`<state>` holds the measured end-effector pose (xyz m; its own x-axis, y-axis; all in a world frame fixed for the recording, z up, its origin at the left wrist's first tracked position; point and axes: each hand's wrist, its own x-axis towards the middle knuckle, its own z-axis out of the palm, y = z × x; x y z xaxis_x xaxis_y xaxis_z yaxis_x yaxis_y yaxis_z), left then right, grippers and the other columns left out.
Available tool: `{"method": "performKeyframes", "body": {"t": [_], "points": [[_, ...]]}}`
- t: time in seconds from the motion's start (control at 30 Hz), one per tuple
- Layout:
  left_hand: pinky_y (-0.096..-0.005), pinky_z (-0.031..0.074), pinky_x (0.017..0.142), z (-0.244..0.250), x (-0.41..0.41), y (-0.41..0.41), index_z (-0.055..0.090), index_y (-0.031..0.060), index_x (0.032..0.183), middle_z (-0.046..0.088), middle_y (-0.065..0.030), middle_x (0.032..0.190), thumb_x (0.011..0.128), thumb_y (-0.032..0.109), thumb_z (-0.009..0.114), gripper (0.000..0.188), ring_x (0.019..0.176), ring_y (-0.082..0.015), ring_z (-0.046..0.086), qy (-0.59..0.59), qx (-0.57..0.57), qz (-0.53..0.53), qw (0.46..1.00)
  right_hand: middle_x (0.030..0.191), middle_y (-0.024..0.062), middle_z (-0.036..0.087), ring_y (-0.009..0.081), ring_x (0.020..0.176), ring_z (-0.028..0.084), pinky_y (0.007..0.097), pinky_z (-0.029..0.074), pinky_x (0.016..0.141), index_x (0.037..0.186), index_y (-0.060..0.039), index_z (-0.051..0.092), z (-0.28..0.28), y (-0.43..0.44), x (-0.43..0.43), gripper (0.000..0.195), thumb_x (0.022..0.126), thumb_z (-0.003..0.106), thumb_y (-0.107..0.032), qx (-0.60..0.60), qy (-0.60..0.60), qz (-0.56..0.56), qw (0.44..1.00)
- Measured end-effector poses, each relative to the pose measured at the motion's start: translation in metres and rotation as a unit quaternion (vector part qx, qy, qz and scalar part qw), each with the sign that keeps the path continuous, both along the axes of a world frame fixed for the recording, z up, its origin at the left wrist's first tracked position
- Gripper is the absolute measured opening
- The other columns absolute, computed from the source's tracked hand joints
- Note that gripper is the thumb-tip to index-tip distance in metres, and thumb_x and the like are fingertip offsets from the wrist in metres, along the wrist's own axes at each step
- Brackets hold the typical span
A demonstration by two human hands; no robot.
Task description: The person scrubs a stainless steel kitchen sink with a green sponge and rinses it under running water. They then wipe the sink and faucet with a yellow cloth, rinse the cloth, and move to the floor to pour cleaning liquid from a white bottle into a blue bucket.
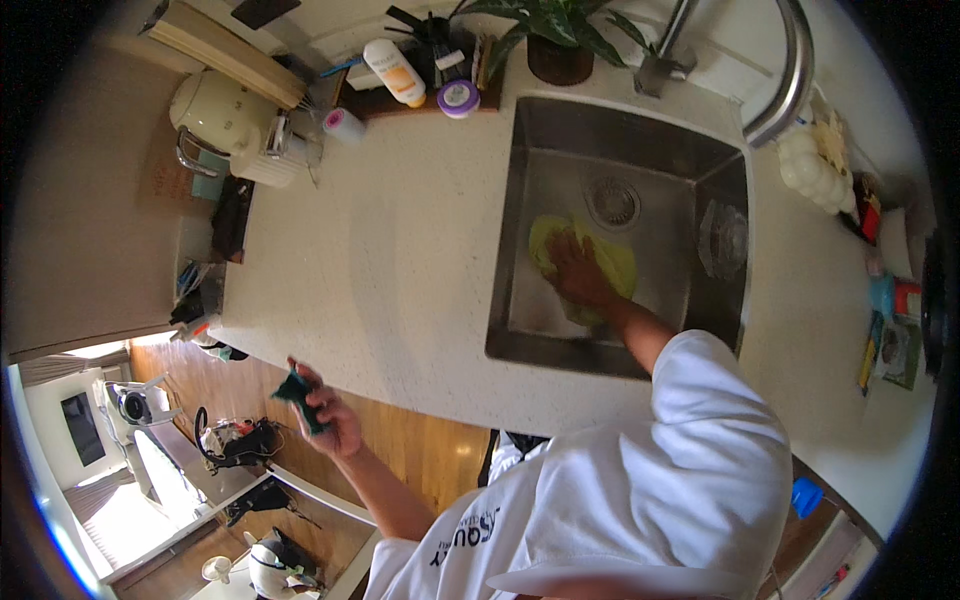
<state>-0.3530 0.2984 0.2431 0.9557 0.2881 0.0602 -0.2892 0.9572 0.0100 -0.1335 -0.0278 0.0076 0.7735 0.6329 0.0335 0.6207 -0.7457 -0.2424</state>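
Observation:
My right hand (pixel 581 270) presses down on a crumpled yellow-green cloth (pixel 619 259) against the floor of a stainless steel sink (pixel 667 225). Its fingers are partly spread over the fabric, and the palm hides the middle of the cloth. Just beyond the cloth is the round drain strainer (pixel 613 203). Out past the counter's front edge, my left hand (pixel 337 424) grips a dark green scouring pad (pixel 300 394), raised over the wooden floor. A clear, transparent item (pixel 722 240) rests against the sink's right wall.
A curved metal faucet (pixel 784 90) arches over the sink's back right corner. Behind stand a potted plant (pixel 561 56), a white bottle (pixel 394 73) and a purple-lidded jar (pixel 458 98). A cream stand mixer (pixel 236 127) occupies the pale countertop's (pixel 420 247) far left; a white knobbly object (pixel 814 169) sits right.

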Motion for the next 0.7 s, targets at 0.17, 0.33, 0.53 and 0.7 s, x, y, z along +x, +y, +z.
{"method": "performKeyframes", "body": {"t": [0.17,0.33,0.53,0.7], "points": [[-0.0305,0.049,0.069,0.004,-0.013,0.006,0.021,0.0166,0.133,0.036,-0.0119,0.128,0.09,0.018,0.038,0.046,0.094,-0.0263,0.052,0.033,0.006,0.032,0.999,0.135,0.0179,0.022,0.0346,0.125,0.02,0.0535,0.018,0.097,0.129,-0.0032,0.027,-0.027,0.045,0.085,0.054,0.086,0.038,-0.034,-0.017,-0.083,-0.198,0.977],[-0.0298,0.049,0.068,0.001,-0.018,0.005,0.02,0.0167,0.133,0.037,-0.0126,0.127,0.089,0.017,0.039,0.048,0.093,-0.0269,0.052,0.063,0.024,0.046,0.997,0.126,0.0191,0.035,0.0361,0.117,0.032,0.0481,0.024,0.095,0.122,-0.001,0.036,-0.035,0.055,0.139,0.047,0.081,0.045,-0.021,0.066,-0.077,-0.17,0.98],[-0.0297,0.048,0.068,-0.001,-0.007,0.005,0.017,0.0174,0.134,0.037,-0.0109,0.128,0.089,0.018,0.04,0.051,0.093,-0.0268,0.052,0.05,0.018,0.022,0.998,0.117,0.0195,0.044,0.0353,0.11,0.039,0.043,0.028,0.094,0.118,0.0002,0.041,-0.055,0.048,0.112,0.045,0.075,0.047,-0.013,0.202,0.008,0.021,0.979],[-0.0352,0.047,0.071,0.023,0.0,-0.005,0.016,0.0197,0.135,0.036,-0.0047,0.13,0.088,0.022,0.041,0.054,0.093,-0.0272,0.052,0.065,0.075,0.022,0.995,0.123,0.0203,0.038,0.0349,0.113,0.037,0.0424,0.027,0.096,0.123,0.0003,0.035,-0.055,0.055,0.159,0.048,0.078,0.044,-0.013,0.153,-0.057,-0.063,0.985]]}}
